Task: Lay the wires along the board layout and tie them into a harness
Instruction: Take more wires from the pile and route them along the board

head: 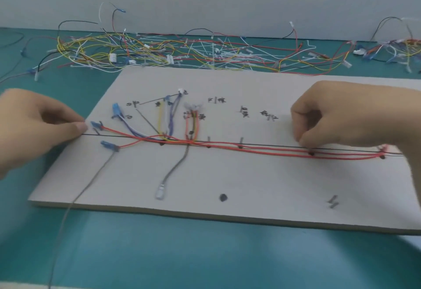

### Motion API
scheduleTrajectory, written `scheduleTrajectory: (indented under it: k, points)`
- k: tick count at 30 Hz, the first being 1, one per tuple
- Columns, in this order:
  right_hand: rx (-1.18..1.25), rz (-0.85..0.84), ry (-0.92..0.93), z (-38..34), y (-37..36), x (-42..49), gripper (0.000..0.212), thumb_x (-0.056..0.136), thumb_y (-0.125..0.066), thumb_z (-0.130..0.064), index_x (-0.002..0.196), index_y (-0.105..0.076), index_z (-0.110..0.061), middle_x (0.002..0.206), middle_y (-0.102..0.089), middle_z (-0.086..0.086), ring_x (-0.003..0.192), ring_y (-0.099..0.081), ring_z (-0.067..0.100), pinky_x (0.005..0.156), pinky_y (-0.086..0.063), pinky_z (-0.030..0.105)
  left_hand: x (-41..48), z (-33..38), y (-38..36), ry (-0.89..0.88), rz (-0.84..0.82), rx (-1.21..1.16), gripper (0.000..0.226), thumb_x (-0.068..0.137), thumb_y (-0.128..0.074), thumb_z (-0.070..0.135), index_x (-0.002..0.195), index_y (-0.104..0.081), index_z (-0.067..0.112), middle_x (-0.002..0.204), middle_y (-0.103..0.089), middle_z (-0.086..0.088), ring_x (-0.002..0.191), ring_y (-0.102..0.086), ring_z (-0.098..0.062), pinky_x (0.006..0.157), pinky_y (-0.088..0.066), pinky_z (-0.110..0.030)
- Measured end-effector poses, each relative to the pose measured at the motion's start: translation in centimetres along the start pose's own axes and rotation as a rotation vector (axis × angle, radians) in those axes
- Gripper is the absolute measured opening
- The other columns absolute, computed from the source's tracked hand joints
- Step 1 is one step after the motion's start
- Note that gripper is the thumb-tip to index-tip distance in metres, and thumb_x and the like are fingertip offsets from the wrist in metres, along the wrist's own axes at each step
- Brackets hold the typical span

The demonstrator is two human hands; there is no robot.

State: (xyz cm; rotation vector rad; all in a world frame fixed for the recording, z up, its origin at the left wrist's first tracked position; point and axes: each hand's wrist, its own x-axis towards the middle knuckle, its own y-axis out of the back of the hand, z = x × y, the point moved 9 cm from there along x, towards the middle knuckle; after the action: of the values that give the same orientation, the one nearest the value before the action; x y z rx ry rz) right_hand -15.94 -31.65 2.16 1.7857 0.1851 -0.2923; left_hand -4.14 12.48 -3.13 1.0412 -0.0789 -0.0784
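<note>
Left hand [38, 127] at 9 o'clock, right hand [341, 118] at 3 o'clock: you pinch the black wire [262, 145] taut along the board [250, 186]. Red wires [273, 152] laid; tying apparently not started.

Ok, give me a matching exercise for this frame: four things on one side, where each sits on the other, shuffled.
Things: 1 black wire; 2 red wires; 3 clear connector; 4 loose wire pile.
Places: A on the table behind the board; B held taut between left hand and right hand; C on the board's near half, ending a grey wire; D ending in blue connectors near the left hand.
Pairs: 1-B; 2-D; 3-C; 4-A.
</note>
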Motion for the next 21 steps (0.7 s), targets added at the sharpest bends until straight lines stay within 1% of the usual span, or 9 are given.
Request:
scheduleTrajectory:
  k: [2,3,5,7,9,11,15,18,21]
  points:
    - [-0.049,-0.057,-0.065,1.8,0.4,-0.5,0.021,0.067,-0.081,-0.022,0.072,-0.074,-0.040,0.064,-0.071,-0.013,0.059,-0.065,0.007,0.072,-0.060,0.040,-1.4,2.1,0.0,-0.018,0.017,-0.021,0.031,0.070,-0.072,0.063,0.093,-0.078,0.043,0.069,-0.075,0.012,0.066,-0.073,-0.016,0.070,-0.063,-0.046]
    - [-0.071,-0.070,-0.092,2.6,0.7,-0.7,0.022,0.065,-0.083,-0.022,0.071,-0.075,-0.041,0.064,-0.072,-0.014,0.057,-0.064,0.004,0.075,-0.060,0.041,-2.0,3.2,-0.4,-0.046,0.021,-0.018,0.034,0.066,-0.068,0.067,0.093,-0.077,0.047,0.066,-0.073,0.017,0.058,-0.069,-0.006,0.065,-0.061,-0.039]
    - [-0.086,-0.025,-0.128,3.8,1.6,-0.9,0.022,0.065,-0.085,-0.026,0.072,-0.075,-0.045,0.066,-0.072,-0.015,0.056,-0.064,0.002,0.075,-0.060,0.039,-2.8,5.1,-1.4,-0.084,0.013,-0.024,0.035,0.065,-0.065,0.071,0.093,-0.074,0.052,0.063,-0.070,0.024,0.050,-0.064,0.002,0.056,-0.058,-0.032]
    - [-0.056,0.092,-0.126,3.9,2.8,-0.9,0.017,0.069,-0.081,-0.034,0.075,-0.074,-0.049,0.067,-0.071,-0.018,0.056,-0.064,0.006,0.072,-0.059,0.037,-3.1,6.5,-1.5,-0.143,0.038,0.019,0.040,0.063,-0.066,0.076,0.097,-0.072,0.055,0.069,-0.069,0.031,0.049,-0.064,0.001,0.054,-0.061,-0.036]
    - [-0.002,0.210,-0.080,2.6,3.8,-1.0,0.011,0.071,-0.077,-0.041,0.076,-0.073,-0.049,0.064,-0.069,-0.020,0.061,-0.066,0.009,0.066,-0.057,0.034,-3.3,7.6,-0.4,-0.187,0.145,0.013,0.048,0.060,-0.069,0.077,0.102,-0.068,0.054,0.083,-0.067,0.035,0.054,-0.062,0.001,0.057,-0.061,-0.041]
    - [0.045,0.263,0.001,0.4,3.7,-1.2,0.009,0.073,-0.074,-0.041,0.078,-0.071,-0.047,0.062,-0.068,-0.021,0.057,-0.063,0.004,0.059,-0.053,0.030,-4.3,9.7,0.2,-0.282,0.182,-0.010,0.045,0.064,-0.072,0.071,0.105,-0.068,0.052,0.092,-0.065,0.029,0.064,-0.059,0.001,0.056,-0.055,-0.035]
    - [0.092,0.269,0.153,-4.4,1.9,-1.7,0.008,0.079,-0.072,-0.031,0.072,-0.070,-0.032,0.064,-0.065,-0.021,0.066,-0.059,-0.007,0.052,-0.039,0.023,-7.3,15.9,-2.3,-0.601,-0.077,0.055,0.028,0.073,-0.070,0.059,0.100,-0.067,0.058,0.097,-0.068,0.024,0.079,-0.063,0.000,0.055,-0.043,-0.018]
    - [0.104,0.247,0.243,-7.1,0.4,-1.9,0.007,0.083,-0.070,-0.027,0.076,-0.069,-0.029,0.066,-0.064,-0.011,0.072,-0.057,-0.003,0.053,-0.040,0.021,-7.7,16.6,-4.0,-0.627,-0.237,0.070,0.026,0.072,-0.070,0.058,0.098,-0.070,0.056,0.098,-0.068,0.025,0.085,-0.064,-0.002,0.060,-0.042,-0.019]
    - [0.120,0.260,0.360,-9.1,-0.5,-2.4,0.004,0.083,-0.069,-0.024,0.083,-0.069,-0.028,0.070,-0.062,-0.011,0.070,-0.057,0.002,0.058,-0.044,0.021,-7.3,16.5,-4.2,-0.637,-0.255,-0.030,0.027,0.069,-0.084,0.052,0.093,-0.074,0.052,0.089,-0.070,0.020,0.078,-0.064,-0.010,0.060,-0.043,-0.018]
